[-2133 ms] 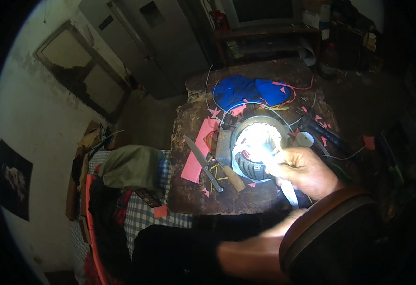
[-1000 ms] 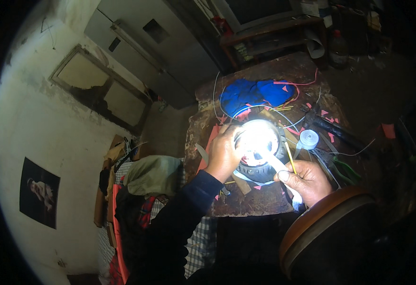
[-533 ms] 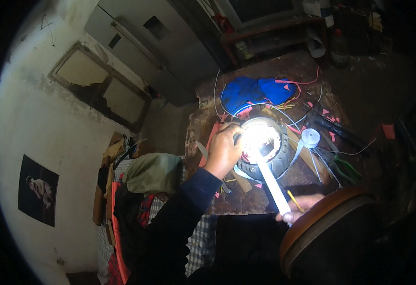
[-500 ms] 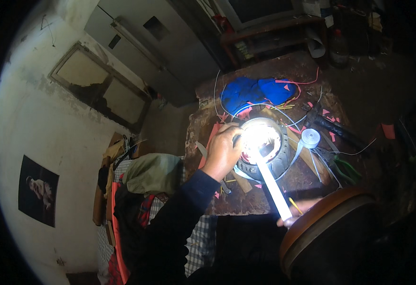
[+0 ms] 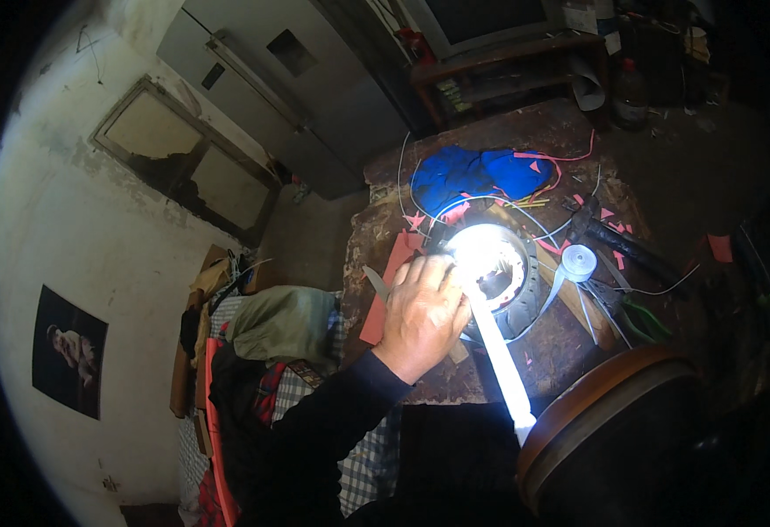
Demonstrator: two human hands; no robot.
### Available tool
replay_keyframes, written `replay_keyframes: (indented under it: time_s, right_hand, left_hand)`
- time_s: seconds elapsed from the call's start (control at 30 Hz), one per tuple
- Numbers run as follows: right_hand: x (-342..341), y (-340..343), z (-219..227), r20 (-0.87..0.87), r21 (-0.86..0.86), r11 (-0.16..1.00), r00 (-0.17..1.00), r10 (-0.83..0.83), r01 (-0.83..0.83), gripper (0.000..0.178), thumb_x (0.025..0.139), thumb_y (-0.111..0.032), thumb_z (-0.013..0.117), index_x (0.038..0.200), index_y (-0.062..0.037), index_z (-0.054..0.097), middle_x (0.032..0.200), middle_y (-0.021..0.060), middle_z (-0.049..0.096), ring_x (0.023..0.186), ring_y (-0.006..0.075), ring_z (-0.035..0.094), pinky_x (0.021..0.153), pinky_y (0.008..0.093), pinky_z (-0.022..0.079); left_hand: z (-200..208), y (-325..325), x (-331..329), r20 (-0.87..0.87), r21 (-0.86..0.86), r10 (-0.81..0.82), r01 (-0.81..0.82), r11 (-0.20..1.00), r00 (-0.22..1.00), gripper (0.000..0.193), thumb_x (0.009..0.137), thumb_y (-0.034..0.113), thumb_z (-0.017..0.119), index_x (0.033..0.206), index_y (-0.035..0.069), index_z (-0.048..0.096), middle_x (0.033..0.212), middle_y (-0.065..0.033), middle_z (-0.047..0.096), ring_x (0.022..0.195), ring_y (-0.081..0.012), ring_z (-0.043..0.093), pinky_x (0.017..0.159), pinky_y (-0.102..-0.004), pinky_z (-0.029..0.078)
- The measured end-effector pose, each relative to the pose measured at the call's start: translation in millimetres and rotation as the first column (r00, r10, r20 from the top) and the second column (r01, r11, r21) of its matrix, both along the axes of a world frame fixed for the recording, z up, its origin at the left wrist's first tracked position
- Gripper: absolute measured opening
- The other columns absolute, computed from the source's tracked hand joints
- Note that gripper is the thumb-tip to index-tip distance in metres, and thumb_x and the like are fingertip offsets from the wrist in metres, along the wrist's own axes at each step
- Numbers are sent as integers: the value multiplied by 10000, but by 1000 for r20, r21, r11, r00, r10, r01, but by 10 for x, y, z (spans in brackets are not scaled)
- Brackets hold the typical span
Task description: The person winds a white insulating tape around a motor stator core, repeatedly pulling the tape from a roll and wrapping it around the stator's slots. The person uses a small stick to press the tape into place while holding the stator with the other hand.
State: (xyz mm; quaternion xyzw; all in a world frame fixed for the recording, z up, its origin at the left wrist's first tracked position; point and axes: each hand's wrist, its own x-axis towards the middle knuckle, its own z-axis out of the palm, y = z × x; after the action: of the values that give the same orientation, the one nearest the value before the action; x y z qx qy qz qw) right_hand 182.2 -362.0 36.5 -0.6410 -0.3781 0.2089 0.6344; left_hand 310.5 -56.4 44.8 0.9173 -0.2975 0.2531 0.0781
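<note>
A black, tyre-like ring (image 5: pixel 523 318) with ridged sides lies on the worn brown table; glare washes out much of its inside. My left hand (image 5: pixel 424 312) is closed over its left side, back of the hand up, fingertips partly lost in the bright light. From the ring's inside a white strip (image 5: pixel 501 360) runs taut toward the lower right. Its near end reaches a big round dark object with an orange rim (image 5: pixel 569 391), whose kind I cannot make out. My right hand does not show.
Right of the ring stands a pale tape roll (image 5: pixel 578 262), with a hammer (image 5: pixel 609 235) beyond. A blue cloth-like bundle (image 5: pixel 473 176), pink scraps and thin wires lie at the back. A flat pink strip (image 5: pixel 383 303) is left of my hand. A clothes pile (image 5: pixel 284 323) sits left.
My left hand has shifted down and turned, now showing its back over the ring's side. My right hand, earlier at the white strip's near end, has gone from sight.
</note>
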Motion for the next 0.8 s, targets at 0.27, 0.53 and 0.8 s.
replay_keyframes:
  time_s: [0.27,0.53,0.8]
  right_hand:
    - [-156,349,159,81,328,940,988,-129,96,174,962,-149,784,913,-18,680,786,123,597,684,312,672,587,416,517]
    - [-555,170,140,382,-14,988,913,146,-152,143,915,-101,778,1016,-40,697,815,102,580,623,297,658,531,410,504]
    - [-441,29,296,280,159,985,960,27,-74,176,895,-123,813,974,-28,688,824,115,585,620,303,651,531,420,504]
  left_hand:
    - [57,197,887,48,66,99,-103,993,994,146,878,60,685,998,85,765,941,-119,699,821,-315,738,742,-451,590]
    - [79,186,263,63,98,-121,114,989,991,240,809,38,793,1046,19,756,918,-110,687,797,-290,716,714,-406,588]
    - [-3,364,-51,23,-265,71,-62,962,997,265,867,-109,709,1124,-61,746,922,-199,742,817,-381,738,732,-426,599]
